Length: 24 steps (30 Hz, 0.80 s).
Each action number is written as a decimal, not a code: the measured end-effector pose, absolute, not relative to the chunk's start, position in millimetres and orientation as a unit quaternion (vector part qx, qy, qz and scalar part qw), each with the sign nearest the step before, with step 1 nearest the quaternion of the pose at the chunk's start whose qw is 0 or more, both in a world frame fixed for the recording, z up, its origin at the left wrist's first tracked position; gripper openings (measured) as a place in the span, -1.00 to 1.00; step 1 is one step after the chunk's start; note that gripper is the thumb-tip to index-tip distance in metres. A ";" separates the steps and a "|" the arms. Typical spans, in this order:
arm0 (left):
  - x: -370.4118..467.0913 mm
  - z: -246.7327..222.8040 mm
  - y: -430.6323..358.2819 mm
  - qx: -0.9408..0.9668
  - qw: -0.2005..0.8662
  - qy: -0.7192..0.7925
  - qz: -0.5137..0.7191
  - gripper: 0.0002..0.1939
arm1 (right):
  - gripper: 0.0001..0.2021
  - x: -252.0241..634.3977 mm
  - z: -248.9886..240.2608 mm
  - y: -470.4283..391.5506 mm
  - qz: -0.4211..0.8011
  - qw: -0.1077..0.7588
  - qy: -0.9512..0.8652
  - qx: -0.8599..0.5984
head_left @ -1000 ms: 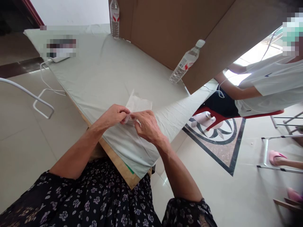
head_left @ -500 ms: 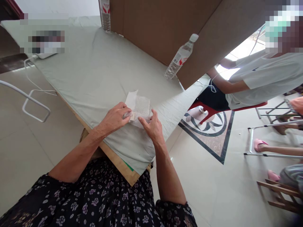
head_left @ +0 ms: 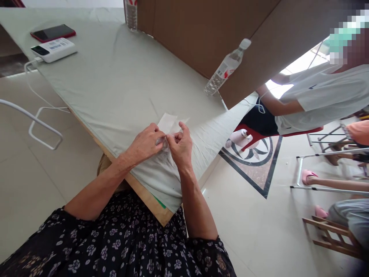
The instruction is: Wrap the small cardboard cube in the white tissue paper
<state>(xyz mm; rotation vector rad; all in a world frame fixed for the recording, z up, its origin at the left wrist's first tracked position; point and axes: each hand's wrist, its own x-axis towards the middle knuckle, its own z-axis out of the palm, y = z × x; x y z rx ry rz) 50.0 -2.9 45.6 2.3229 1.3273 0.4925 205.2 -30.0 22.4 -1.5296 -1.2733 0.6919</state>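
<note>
At the near corner of the cloth-covered table [head_left: 115, 96], both hands meet over a small crumpled piece of translucent plastic film [head_left: 182, 124]. My left hand [head_left: 147, 143] is closed, its thumb and fingertips pinching the film's left part. Coming from the right, my right hand [head_left: 180, 148] pinches the film with thumb and fingers, its index finger raised. A flat white paper piece [head_left: 167, 122] juts out beyond the fingertips. The hands cover most of the film, and whatever may lie inside it is hidden.
A clear water bottle [head_left: 226, 69] stands beside a large cardboard panel [head_left: 196, 34]; another bottle [head_left: 132, 17] is farther back. A phone [head_left: 53, 33] and white device [head_left: 54, 50] with a cable lie far left. A person in a white shirt [head_left: 323, 90] sits right.
My right hand has moved left, up against my left hand, and its fingers have closed on the film. The film is now folded and bunched between both hands.
</note>
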 end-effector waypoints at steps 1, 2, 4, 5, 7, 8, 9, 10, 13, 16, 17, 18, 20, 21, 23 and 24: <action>49.9 45.6 -2.3 0.834 0.214 0.477 0.176 -0.72 | -0.38 203.5 22.1 -28.1 0.284 0.493 -0.529 -0.630; 49.6 45.2 -1.6 0.833 0.220 0.477 0.176 -0.71 | -0.39 202.4 22.0 -27.1 0.283 0.489 -0.531 -0.632; 48.4 43.5 0.0 0.831 0.233 0.473 0.178 -0.70 | -0.39 201.8 22.3 -28.2 0.288 0.480 -0.531 -0.636; 47.8 42.3 0.7 0.830 0.238 0.470 0.181 -0.69 | -0.38 202.1 22.7 -30.0 0.293 0.475 -0.531 -0.638; 46.8 40.0 1.6 0.829 0.246 0.466 0.189 -0.69 | -0.36 202.6 23.9 -34.6 0.298 0.468 -0.530 -0.641; 46.4 38.9 1.8 0.827 0.248 0.465 0.194 -0.68 | -0.36 202.4 24.5 -36.4 0.296 0.466 -0.530 -0.644; 46.2 38.0 1.8 0.826 0.249 0.465 0.198 -0.69 | -0.37 201.8 25.0 -37.6 0.291 0.465 -0.529 -0.647; 46.1 37.2 1.8 0.826 0.248 0.464 0.202 -0.69 | -0.37 200.7 25.5 -38.0 0.285 0.466 -0.528 -0.650; 46.6 35.1 1.7 0.828 0.246 0.456 0.215 -0.74 | -0.38 196.2 27.0 -36.0 0.280 0.466 -0.524 -0.657; 47.3 33.4 1.3 0.824 0.252 0.455 0.225 -0.77 | -0.38 193.9 29.9 -36.6 0.291 0.453 -0.530 -0.655; 47.3 33.1 1.0 0.819 0.258 0.459 0.226 -0.76 | -0.38 194.2 31.1 -38.6 0.298 0.449 -0.537 -0.650; 47.1 33.1 0.6 0.813 0.268 0.464 0.228 -0.73 | -0.39 195.1 32.4 -41.3 0.306 0.444 -0.546 -0.641; 46.2 33.6 -0.6 0.795 0.294 0.474 0.238 -0.62 | -0.42 198.1 34.8 -47.7 0.318 0.431 -0.574 -0.619; 45.5 34.0 -1.3 0.783 0.311 0.478 0.247 -0.55 | -0.42 200.0 35.9 -50.7 0.321 0.421 -0.590 -0.610; 44.3 35.1 -2.5 0.755 0.355 0.482 0.268 -0.44 | -0.40 204.0 37.6 -54.0 0.321 0.395 -0.621 -0.596; 44.1 35.4 -3.0 0.740 0.374 0.485 0.276 -0.40 | -0.38 206.0 38.3 -54.0 0.321 0.383 -0.633 -0.591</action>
